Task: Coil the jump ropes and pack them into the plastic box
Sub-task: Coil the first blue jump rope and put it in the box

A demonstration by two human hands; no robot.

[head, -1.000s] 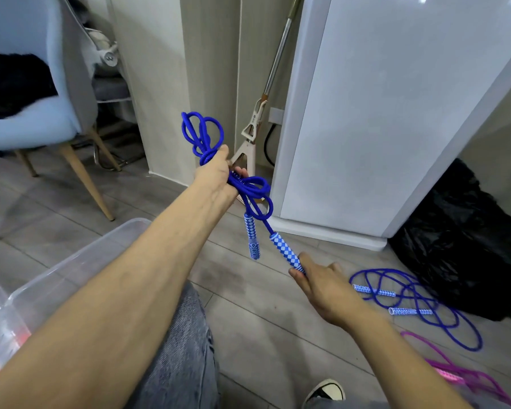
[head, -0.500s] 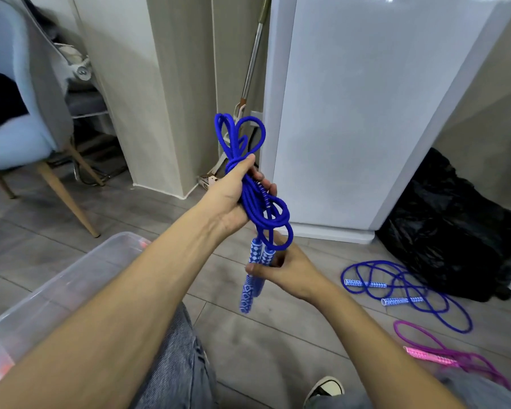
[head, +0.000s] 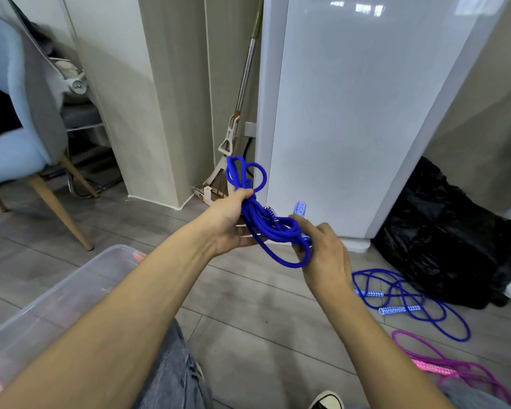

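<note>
Blue rope (head: 266, 228) bunched in loops (handles patterned), both hands gripping: L hand (head: 233, 225), R hand (head: 322, 255).

A tall, glossy white appliance cabinet (head: 351, 113) stands on a grey wood-plank floor (head: 248, 305). Against its left side leans a metal-handled mop (head: 242, 93), its folded head resting on the floor beside a beige wall column (head: 148, 98). A crumpled black plastic bag (head: 443, 237) lies at the cabinet's right foot. At far left stands a pale blue upholstered chair (head: 9, 143) on tapered wooden legs (head: 62, 214), a dark garment on its seat. A black-and-white sneaker toe (head: 326, 401) shows at the lower edge, next to grey denim trousers (head: 174, 376).
</note>
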